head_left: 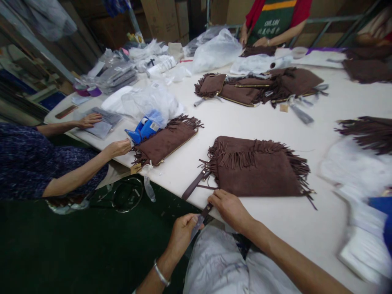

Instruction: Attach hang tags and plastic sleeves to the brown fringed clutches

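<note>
A brown fringed clutch bag [259, 173] lies flat on the white table [171, 183] in front of me. Its dark wrist strap [197, 182] sticks out at the left side over the table edge. Below it, just off the edge, my right hand [229, 209] pinches the end of a dark strap piece [207, 210] with small metal studs. My left hand [183, 233] grips a clear plastic sleeve [197, 227] around that strap's lower end. Whether this strap joins the bag is hidden by my right fingers.
To the left, a co-worker's hands [120, 148] are at another fringed bag [165, 143] beside a blue tape dispenser [143, 130]. More brown bags [241, 94] lie farther back. White wrapping [352, 163] covers the right side. A stool [127, 195] stands at left.
</note>
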The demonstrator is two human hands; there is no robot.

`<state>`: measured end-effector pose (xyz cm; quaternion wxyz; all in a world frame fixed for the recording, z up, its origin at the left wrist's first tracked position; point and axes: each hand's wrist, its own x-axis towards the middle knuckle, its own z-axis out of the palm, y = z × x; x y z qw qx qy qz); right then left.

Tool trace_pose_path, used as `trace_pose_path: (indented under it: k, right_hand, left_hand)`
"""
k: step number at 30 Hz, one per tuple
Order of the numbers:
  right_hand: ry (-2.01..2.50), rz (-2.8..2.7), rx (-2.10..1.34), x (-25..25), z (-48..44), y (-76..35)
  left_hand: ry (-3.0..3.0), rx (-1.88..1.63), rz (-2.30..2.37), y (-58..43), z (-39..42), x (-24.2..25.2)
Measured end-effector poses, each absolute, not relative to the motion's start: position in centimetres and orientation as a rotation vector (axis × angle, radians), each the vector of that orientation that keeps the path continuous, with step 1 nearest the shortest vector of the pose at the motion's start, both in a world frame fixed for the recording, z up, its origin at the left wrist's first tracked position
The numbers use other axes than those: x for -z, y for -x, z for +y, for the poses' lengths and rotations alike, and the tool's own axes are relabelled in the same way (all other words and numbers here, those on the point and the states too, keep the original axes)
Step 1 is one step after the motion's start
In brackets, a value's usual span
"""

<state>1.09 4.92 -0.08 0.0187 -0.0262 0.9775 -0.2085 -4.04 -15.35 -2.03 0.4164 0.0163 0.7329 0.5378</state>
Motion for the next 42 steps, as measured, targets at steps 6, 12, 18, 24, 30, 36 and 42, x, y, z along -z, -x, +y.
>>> trace_pose_path:
  k: [6,12,18,24,30,36,42]
  right_hand:
    - [0.084,3.013,0.867,-1.1,5.6,-1.0]
    - [0.053,2.992,0.961,-1.1,6.5,-1.1]
    - [0.027,2.943,1.057,-0.6,6.6,-1.6]
    - [0.113,2.850,1.195,-0.7,7.4,-2.0]
    - [0.049,2.638,1.562,-1.3,9.0,-3.1]
    - [-0.199,2.736,1.590,-0.3,7.5,-3.7]
    - [-0.387,2.881,1.480,-0.2,6.6,-3.5]
  left_hand:
    - [-0.021,-1.416,1.837,3.4,-12.0,1.0]
    - [-0.004,-1.471,1.917,3.0,-9.8,-0.2]
    - [0.080,-1.456,1.749,3.0,-8.7,-0.8]
    - [0.123,-1.500,1.601,3.0,-7.0,-0.8]
    - [0.157,-1.539,1.612,3.3,-5.9,0.2]
    - [0.192,-1.522,1.683,3.4,-4.9,0.8]
    - [0.108,-1.473,1.703,3.8,-5.7,0.0]
